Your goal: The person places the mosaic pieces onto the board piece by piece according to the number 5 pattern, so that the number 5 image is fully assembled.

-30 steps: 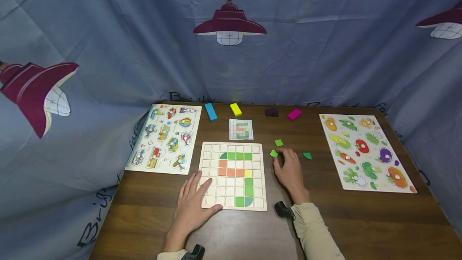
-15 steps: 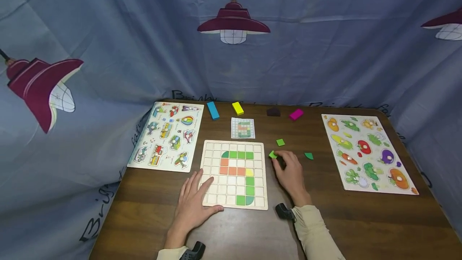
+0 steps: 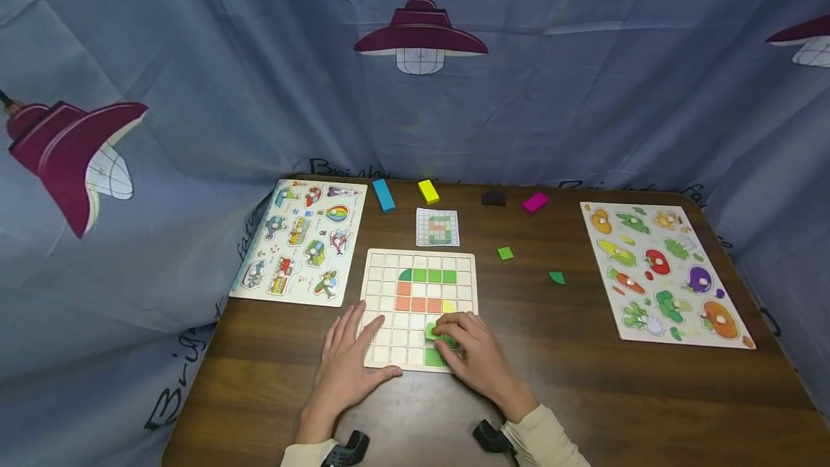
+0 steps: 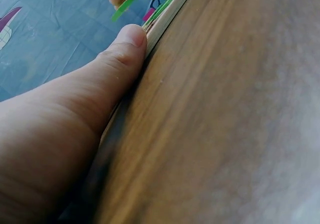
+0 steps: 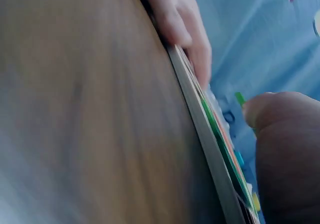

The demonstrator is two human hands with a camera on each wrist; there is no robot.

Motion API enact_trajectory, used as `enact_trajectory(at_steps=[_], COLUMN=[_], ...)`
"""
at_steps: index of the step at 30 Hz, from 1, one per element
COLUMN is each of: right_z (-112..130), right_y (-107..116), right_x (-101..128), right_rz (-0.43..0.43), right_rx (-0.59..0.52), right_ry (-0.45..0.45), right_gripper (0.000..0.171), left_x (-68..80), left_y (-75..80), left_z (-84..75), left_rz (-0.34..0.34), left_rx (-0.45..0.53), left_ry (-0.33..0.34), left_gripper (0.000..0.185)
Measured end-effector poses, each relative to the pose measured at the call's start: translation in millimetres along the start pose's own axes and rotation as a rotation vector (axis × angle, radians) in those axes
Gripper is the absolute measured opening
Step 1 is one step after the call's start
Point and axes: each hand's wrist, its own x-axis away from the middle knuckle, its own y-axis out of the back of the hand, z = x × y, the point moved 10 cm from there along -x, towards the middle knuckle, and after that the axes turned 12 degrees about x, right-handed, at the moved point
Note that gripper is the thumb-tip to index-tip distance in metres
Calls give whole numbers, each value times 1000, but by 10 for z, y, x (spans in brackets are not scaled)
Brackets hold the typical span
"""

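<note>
Holding a light green square tile (image 3: 432, 331) pinched over the lower right of the grid board (image 3: 382, 265), the right hand (image 3: 476, 359) has come from the table; left hand (image 3: 346, 366) lies flat on the board's corner. Two loose green pieces (image 3: 505, 253) remain, many cells unfilled

lamp-printed blue curtain (image 3: 259, 92) behind brown table (image 3: 648, 395)

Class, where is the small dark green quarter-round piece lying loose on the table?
In the head view, the dark green piece lies right of the grid board, before the vegetable puzzle.
</note>
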Motion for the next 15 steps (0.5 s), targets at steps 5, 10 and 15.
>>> enact_trajectory(at_steps=[5, 10, 15], right_z=[241, 322, 353], right_y=[-115, -196, -215], right_x=[23, 48, 53], right_rz=[65, 119, 137], right_rx=[12, 63, 84], right_ry=[102, 145, 144], right_gripper=[15, 12, 12], left_x=[-3, -9, -10], left_y=[20, 26, 18], left_z=[-7, -16, -17], left_rz=[0, 7, 14], left_rx=[-2, 0, 7], left_ry=[-6, -1, 8], left_gripper=[97, 97, 97])
